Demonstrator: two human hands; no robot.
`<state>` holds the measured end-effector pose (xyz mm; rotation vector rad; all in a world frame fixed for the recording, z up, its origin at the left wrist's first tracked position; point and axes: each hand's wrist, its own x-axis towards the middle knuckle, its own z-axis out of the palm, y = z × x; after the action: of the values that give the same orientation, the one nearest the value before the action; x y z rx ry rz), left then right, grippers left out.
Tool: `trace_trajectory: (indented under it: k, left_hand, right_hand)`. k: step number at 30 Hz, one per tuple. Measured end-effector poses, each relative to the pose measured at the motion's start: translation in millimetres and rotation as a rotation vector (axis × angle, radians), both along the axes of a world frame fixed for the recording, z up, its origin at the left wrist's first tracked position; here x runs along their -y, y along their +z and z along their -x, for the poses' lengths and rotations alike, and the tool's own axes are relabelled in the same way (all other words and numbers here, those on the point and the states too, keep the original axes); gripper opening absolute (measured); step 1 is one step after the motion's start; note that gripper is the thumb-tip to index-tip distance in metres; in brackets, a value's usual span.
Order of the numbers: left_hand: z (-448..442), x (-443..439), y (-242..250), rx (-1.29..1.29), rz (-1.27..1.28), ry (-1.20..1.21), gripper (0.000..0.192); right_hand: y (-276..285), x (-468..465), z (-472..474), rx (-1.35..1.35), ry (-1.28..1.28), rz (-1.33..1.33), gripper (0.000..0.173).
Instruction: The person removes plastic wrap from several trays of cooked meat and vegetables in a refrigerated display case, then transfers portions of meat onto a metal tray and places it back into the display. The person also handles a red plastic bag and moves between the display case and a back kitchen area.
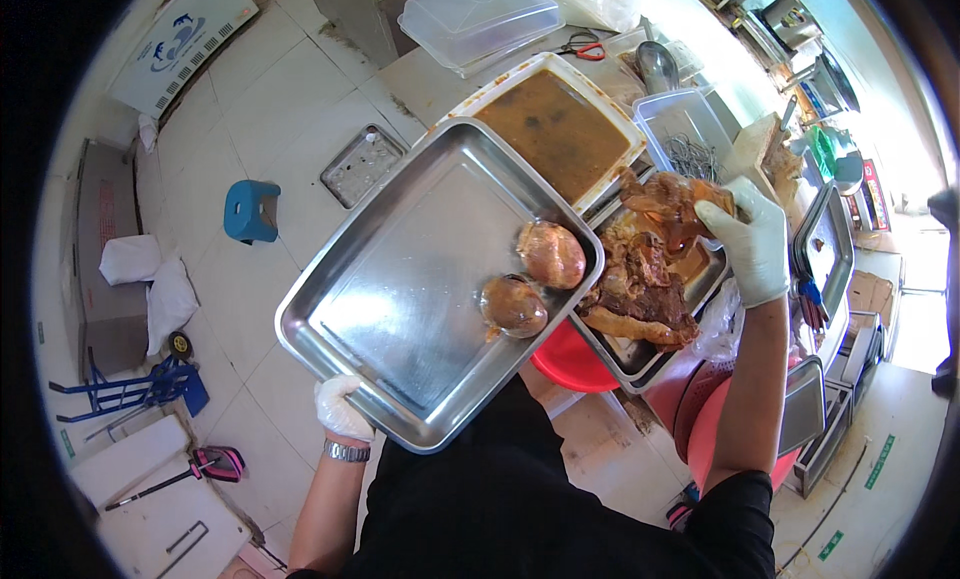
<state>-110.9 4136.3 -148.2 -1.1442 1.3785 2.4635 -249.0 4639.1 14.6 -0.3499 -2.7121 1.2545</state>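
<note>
My gloved left hand [343, 409] grips the near-left rim of a large stainless steel tray [397, 279], with its thumb over the edge. Two rounded brown cooked meat pieces, one farther [552, 254] and one nearer [513, 306], sit at the tray's right end. In my right hand [750, 237], also gloved, is a glossy brown piece of cooked meat [671, 198]. It is held over a second metal tray [637, 376], where more brown meat [637, 301] lies in a heap. The underside of the held piece is partly hidden.
A white tub of brown liquid [559, 132] stands behind the trays. Beside it, a clear plastic box [686, 128] holds metal hooks. Red-handled scissors [585, 47] and a clear lid-like container [480, 20] lie farther back. A blue stool [251, 211] stands on the tiled floor; a red basin [574, 361] sits below.
</note>
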Motion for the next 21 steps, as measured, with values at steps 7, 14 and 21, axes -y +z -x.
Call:
trace_trajectory:
  k: [7, 14, 21]
  left_hand:
    - [11, -17, 15, -0.079, -0.13, -0.002, 0.04]
    - [11, -21, 12, -0.059, -0.002, -0.041, 0.05]
    - [11, -16, 14, -0.015, -0.009, -0.054, 0.047]
  right_hand:
    - [-6, 106, 48, -0.393, 0.279, -0.235, 0.017]
    - [-89, 227, 23, -0.309, 0.622, -0.726, 0.011]
    - [-109, 255, 1, -0.115, 0.68, -0.65, 0.019]
